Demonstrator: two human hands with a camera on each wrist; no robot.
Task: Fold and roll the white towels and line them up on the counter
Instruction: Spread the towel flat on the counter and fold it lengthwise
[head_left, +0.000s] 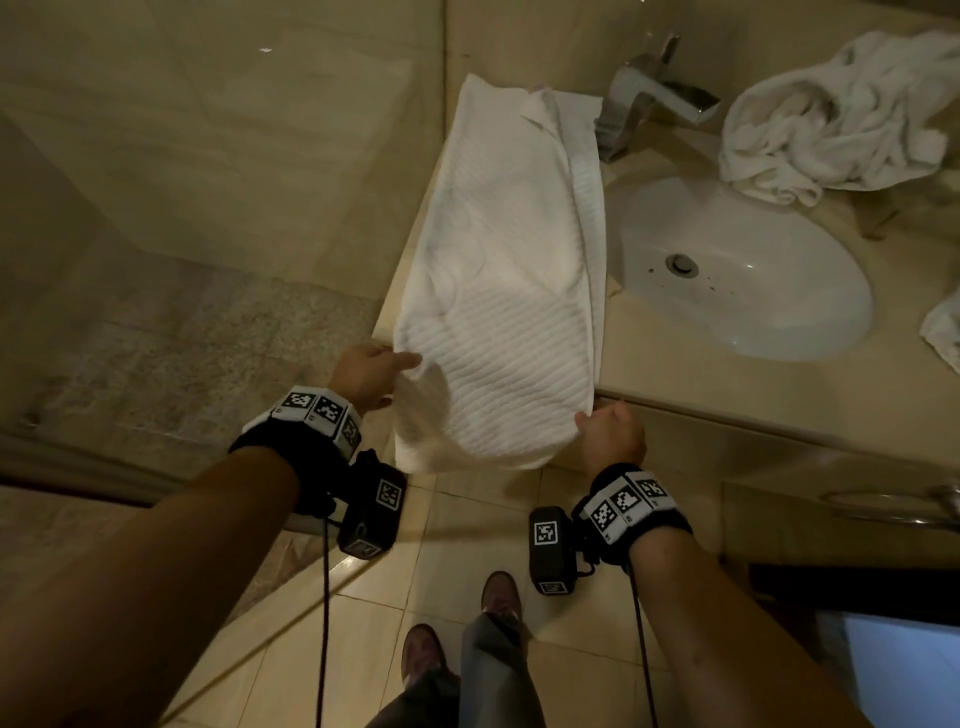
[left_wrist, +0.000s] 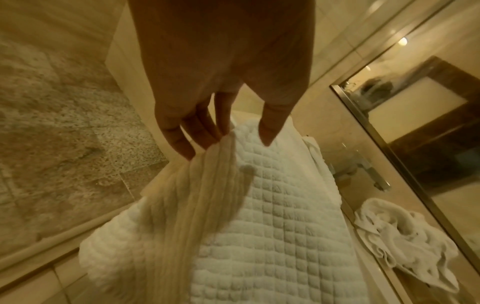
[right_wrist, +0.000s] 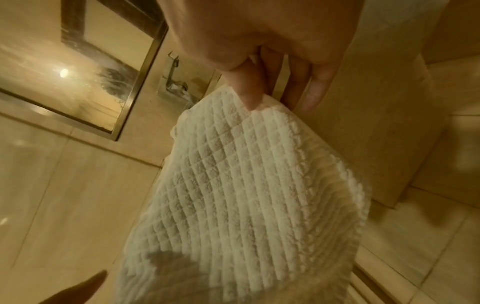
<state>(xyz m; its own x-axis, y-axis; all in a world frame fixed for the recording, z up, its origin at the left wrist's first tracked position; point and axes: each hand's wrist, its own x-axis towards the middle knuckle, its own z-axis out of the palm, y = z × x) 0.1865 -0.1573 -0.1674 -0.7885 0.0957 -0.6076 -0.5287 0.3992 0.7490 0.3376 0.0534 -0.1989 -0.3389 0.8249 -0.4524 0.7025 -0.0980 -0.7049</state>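
A long white waffle-textured towel (head_left: 509, 270) lies lengthwise on the beige counter (head_left: 675, 358) left of the sink, its near end hanging over the front edge. My left hand (head_left: 387, 371) pinches the near left corner of the towel (left_wrist: 259, 226) between thumb and fingers. My right hand (head_left: 597, 423) pinches the near right corner of the towel (right_wrist: 246, 195). The near end sags between the two hands. A crumpled pile of white towels (head_left: 836, 114) sits at the back right of the counter, also seen in the left wrist view as the pile (left_wrist: 397, 240).
A white oval sink (head_left: 743, 270) with a chrome faucet (head_left: 644, 98) lies right of the towel. A glass shower wall (head_left: 208, 182) stands at the left. Another white cloth (head_left: 943, 327) shows at the right edge. A mirror (left_wrist: 426, 107) is on the wall. My shoes (head_left: 462, 634) stand on the tiled floor.
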